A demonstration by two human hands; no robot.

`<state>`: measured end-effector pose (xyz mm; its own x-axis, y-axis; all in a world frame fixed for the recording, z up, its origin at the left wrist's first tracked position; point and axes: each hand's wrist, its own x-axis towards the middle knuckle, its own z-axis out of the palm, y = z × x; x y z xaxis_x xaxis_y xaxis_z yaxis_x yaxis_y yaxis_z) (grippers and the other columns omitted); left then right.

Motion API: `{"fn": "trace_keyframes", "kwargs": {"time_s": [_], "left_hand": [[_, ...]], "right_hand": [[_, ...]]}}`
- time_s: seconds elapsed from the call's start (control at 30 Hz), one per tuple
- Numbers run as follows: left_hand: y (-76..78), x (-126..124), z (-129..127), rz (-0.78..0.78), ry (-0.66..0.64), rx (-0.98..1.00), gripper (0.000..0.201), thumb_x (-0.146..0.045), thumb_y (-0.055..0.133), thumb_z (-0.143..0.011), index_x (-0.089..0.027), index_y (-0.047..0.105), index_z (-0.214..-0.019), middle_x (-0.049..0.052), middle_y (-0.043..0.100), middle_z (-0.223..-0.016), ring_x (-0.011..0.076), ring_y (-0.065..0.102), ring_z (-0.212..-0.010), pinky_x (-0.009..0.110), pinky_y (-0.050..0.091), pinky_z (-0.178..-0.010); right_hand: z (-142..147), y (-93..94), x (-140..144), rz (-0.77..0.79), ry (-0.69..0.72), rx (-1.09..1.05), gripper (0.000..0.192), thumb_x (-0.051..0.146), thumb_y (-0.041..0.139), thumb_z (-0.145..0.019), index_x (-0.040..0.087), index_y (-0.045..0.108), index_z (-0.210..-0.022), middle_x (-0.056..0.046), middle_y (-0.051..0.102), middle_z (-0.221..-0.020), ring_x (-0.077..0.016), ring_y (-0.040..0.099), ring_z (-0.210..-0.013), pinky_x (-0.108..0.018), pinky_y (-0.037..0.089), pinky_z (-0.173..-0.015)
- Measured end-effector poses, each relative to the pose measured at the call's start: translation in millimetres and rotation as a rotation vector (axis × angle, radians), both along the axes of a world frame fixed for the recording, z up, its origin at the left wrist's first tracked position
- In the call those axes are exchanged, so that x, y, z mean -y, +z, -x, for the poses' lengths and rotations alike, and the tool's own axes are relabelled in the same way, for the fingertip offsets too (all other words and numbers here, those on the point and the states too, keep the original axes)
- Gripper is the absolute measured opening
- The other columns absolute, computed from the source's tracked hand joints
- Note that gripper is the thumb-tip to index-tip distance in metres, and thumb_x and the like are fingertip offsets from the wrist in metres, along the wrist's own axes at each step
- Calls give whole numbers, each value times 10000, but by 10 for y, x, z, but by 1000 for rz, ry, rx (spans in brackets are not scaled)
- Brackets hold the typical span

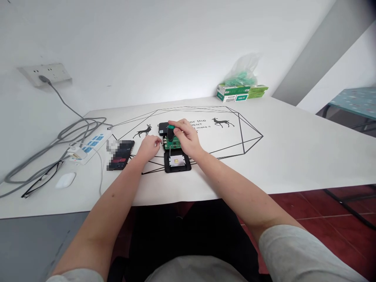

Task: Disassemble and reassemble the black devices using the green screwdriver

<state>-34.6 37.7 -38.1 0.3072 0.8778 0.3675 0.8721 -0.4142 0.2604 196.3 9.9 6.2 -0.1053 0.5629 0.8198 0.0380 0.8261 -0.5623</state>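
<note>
At the frame's centre, the right hand pinches the green-capped black screwdriver upright, tip down, so it can bear straight on the green circuit board. The left hand curls against the board's left edge, apparently steadying it. Just below lies a square black plastic casing; left, a dark smartphone.

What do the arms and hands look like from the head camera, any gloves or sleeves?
Both hands are bare: no gloves, rings or watch visible on the left hand or the right hand. The forearms are bare too. Short, light grey sleeves cover only the upper arms, at the bottom edge of the view.
</note>
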Motion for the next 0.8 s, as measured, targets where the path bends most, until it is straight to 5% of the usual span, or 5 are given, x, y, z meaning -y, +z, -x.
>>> {"fn": "trace_keyframes", "kwargs": {"time_s": [0.17, 0.4, 0.6, 0.8], "left_hand": [[-34, -28, -15, 22, -6, -82, 317, -157, 584, -940, -230, 866, -1065, 88, 797, -1060, 298, 661, -1079, 440, 538, -1036], [-13, -17, -37, 65, 11, -149, 272, -295, 630, -985, -249, 888, -1059, 92, 790, -1096, 313, 646, -1098, 452, 531, -1022], [71, 52, -113, 85, 84, -232, 268, -321, 631, -1029, -265, 883, -1101, 118, 777, -1150, 360, 625, -1180, 483, 516, -961], [99, 81, -157, 100, 121, -233, 239, -323, 641, -1037, -272, 872, -1064, 120, 768, -1175, 367, 623, -1214, 483, 507, -970]], "right_hand": [[-3, -26, -43, 72, -20, -40, 240, 398, 605, -1072, 290, 774, -1203, -52, 649, -1048, -200, 658, -948, -426, 604, -875], [52, -28, -16, 293, 187, -156, 424, 600, 813, -913, 293, 569, -1078, -105, 603, -1553, -211, 756, -1074, -421, 647, -893], [61, -20, 39, 290, 157, -138, 462, 611, 855, -885, 300, 555, -1050, -69, 774, -1305, -201, 740, -936, -461, 622, -913], [30, 1, 63, 106, 51, -29, 376, 636, 675, -1026, 286, 686, -1162, -59, 770, -1141, -200, 680, -909, -425, 585, -856]]}}
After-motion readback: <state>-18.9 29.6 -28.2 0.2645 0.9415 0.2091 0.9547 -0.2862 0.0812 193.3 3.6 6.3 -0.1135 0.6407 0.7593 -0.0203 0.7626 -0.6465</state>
